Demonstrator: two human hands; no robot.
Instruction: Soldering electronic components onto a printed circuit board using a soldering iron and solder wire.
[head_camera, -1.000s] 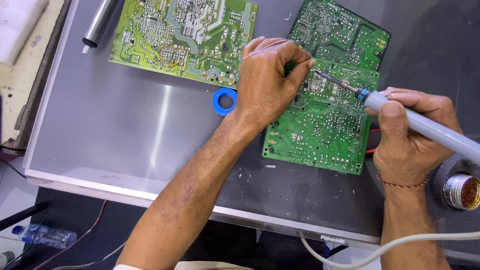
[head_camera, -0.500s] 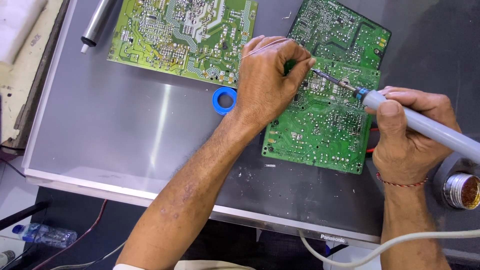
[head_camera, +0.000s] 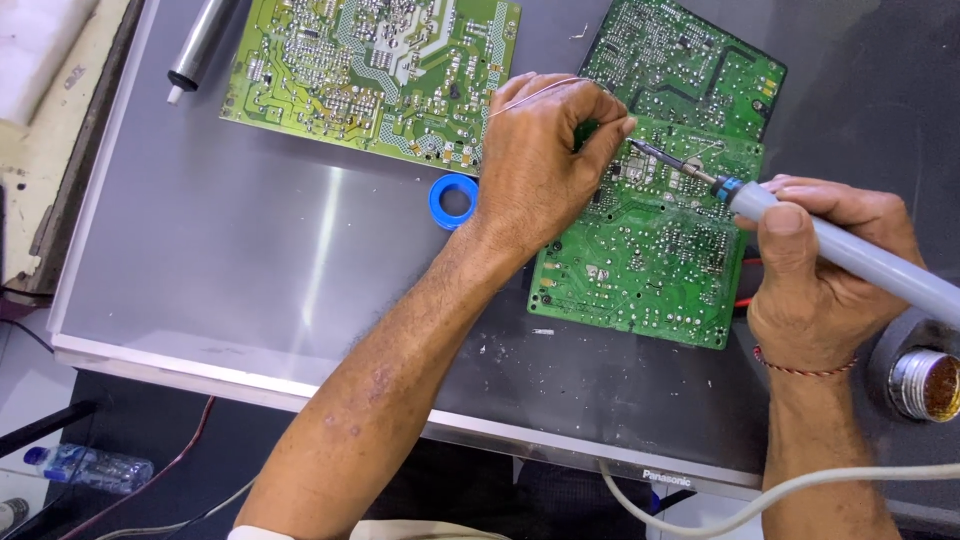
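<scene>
**Soldering iron met dark green board on grey worktop**

At far left, a silver cylinder lay at the top corner of the grey worktop, beside a pale strip of worn surface. Below the worktop's front edge, a clear plastic bottle rested on the floor among loose cables. A light green board sat along the upper edge, solder side up, and a small blue ring lay just below its right corner. The left hand reached across from the lower left, its fingers curled and pressed together, pinching a thin wire that arced over the knuckles; the fingertips rested on the dark green board, which lay tilted at centre right, overlapping a second dark board behind it. The iron, grey-handled with a blue collar, slanted in from the right, its tip touching the board just beside the left fingertips. The right hand, a red thread at its wrist, had its fingers wrapped around the handle, thumb on top. At far right stood a round metal tin of brassy wool. A white cable trailed along the bottom edge.
</scene>
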